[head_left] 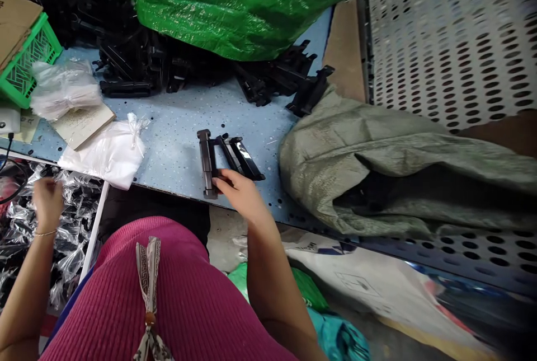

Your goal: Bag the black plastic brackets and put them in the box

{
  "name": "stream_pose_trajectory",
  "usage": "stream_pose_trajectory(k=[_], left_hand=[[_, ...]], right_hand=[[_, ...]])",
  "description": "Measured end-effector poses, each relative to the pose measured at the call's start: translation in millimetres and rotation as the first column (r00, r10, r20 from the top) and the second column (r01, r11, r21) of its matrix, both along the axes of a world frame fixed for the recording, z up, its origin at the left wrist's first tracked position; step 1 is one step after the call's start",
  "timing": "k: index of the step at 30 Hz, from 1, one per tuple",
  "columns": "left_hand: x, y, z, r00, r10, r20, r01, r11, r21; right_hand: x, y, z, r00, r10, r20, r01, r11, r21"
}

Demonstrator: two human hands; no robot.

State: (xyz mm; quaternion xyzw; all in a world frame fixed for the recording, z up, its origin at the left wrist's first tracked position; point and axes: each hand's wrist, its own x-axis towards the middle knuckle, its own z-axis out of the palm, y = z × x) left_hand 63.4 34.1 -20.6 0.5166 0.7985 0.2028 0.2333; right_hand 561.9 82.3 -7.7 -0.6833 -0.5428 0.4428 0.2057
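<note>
My right hand [239, 190] pinches the lower part of a black plastic bracket [206, 159] near the front edge of the speckled blue table [176, 126]. Just right of that bracket, more black parts [241, 156] lie side by side on the tabletop. My left hand [48, 198] is at the far left, above a bin of plastic-wrapped black items [71, 238]. Its fingers are curled together, and whatever they hold, if anything, is too small to make out. White plastic bags [111, 151] lie on the table between my hands.
A pile of black parts [130, 64] lies at the back under a green sack [235, 3]. At right, a grey-green sack [327, 148] rests beside a perforated metal panel [453, 42]. A green basket [50, 42] and cardboard piece [86, 126] are at left.
</note>
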Motion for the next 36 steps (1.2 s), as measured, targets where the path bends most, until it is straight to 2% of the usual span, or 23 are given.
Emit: stream_pose_trajectory(k=[1,3,5,6,9,12,14,17,19,21,23,24,26,28,30,32,34,36], left_hand=[[34.4,17.7,3.8,0.995,-0.074,-0.065,0.080,0.991,0.109],[97.1,45.0,10.3,0.918,-0.382,-0.104,0.396,0.895,0.204],[137.2,63.0,14.0,0.858,-0.500,-0.118,0.513,0.825,0.235],[146.2,69.8,15.0,0.849,-0.521,-0.085,0.525,0.818,0.234],[139.5,84.7,18.0,0.854,-0.487,0.182,0.463,0.872,0.161],[119.6,93.2,23.4,0.843,-0.297,0.448,0.323,0.946,0.020],[114.6,95.7,27.3,0.830,-0.229,0.509,0.276,0.961,-0.017],[117.4,95.8,31.3,0.796,-0.302,0.525,0.335,0.942,0.034],[119.5,93.1,33.6,0.790,-0.335,0.513,0.355,0.933,0.064],[118.7,88.0,37.5,0.805,-0.309,0.506,0.296,0.949,0.109],[115.3,81.6,44.4,0.842,-0.294,0.453,0.223,0.953,0.205],[113.0,78.5,48.5,0.868,-0.315,0.383,0.224,0.938,0.263],[108.4,74.1,56.0,0.905,-0.391,0.166,0.323,0.887,0.331],[104.7,73.4,59.5,0.888,-0.460,0.028,0.432,0.853,0.294],[103.2,76.2,56.8,0.874,-0.472,0.119,0.439,0.870,0.225],[105.5,80.6,48.5,0.849,-0.411,0.331,0.372,0.911,0.176],[111.8,83.9,37.5,0.802,-0.345,0.488,0.299,0.939,0.172],[119.7,85.0,27.4,0.766,-0.333,0.550,0.264,0.943,0.203]], right_hand=[[-8.9,1.8,-3.0,0.987,-0.034,-0.158,0.032,0.999,-0.018],[-30.5,4.4,-6.7,0.919,-0.084,-0.385,0.063,0.996,-0.065],[-51.6,5.1,-7.1,0.840,-0.115,-0.530,0.067,0.992,-0.111],[-60.3,4.8,-6.2,0.794,-0.131,-0.594,0.060,0.989,-0.138],[-79.0,4.0,-1.2,0.645,-0.182,-0.742,-0.003,0.970,-0.241],[-96.3,8.3,1.9,0.501,-0.200,-0.842,-0.123,0.947,-0.298],[-113.6,15.6,-0.1,0.392,-0.210,-0.896,-0.207,0.928,-0.308],[-146.0,29.7,-10.2,0.283,-0.260,-0.923,-0.287,0.896,-0.340],[-164.1,37.6,-19.2,0.285,-0.297,-0.911,-0.271,0.887,-0.374],[-173.3,41.9,-26.6,0.314,-0.329,-0.891,-0.219,0.888,-0.405],[-171.8,42.3,-29.9,0.336,-0.327,-0.883,-0.185,0.897,-0.402],[-167.8,41.1,-29.8,0.341,-0.312,-0.887,-0.177,0.905,-0.386],[-156.4,36.5,-26.6,0.344,-0.284,-0.895,-0.151,0.924,-0.351],[-144.6,29.7,-21.0,0.340,-0.280,-0.898,-0.114,0.935,-0.335],[-137.0,21.9,-15.0,0.327,-0.277,-0.904,-0.119,0.937,-0.330],[-136.4,15.4,-10.3,0.312,-0.259,-0.914,-0.152,0.936,-0.317],[-144.0,12.8,-7.8,0.296,-0.247,-0.923,-0.177,0.935,-0.307],[-157.3,15.6,-8.2,0.274,-0.255,-0.927,-0.189,0.931,-0.312]])
